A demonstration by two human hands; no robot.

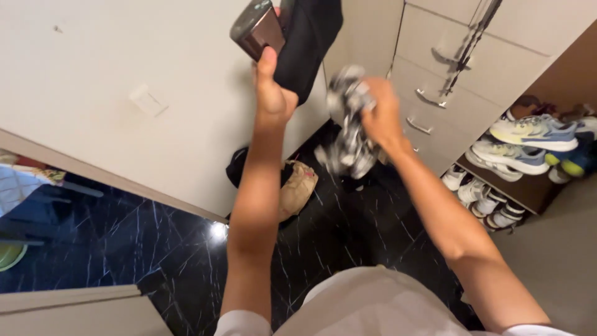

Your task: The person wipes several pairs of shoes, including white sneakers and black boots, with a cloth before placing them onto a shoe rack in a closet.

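My left hand [272, 93] is raised in front of a pale wall, gripping a dark phone-like device [257, 29] together with a black piece of cloth [308, 43] that hangs from the top of the view. My right hand [380, 112] is closed on a crumpled black-and-white patterned cloth [349, 134], which dangles blurred above the dark marble floor [155, 242]. The two hands are a short distance apart, at about the same height.
A tan bag [297, 186] and a black item [237, 167] lie on the floor by the wall. At the right is a pale drawer unit [448, 74] with metal handles. Open shelves [528, 186] hold several sneakers. A green object [9, 255] sits far left.
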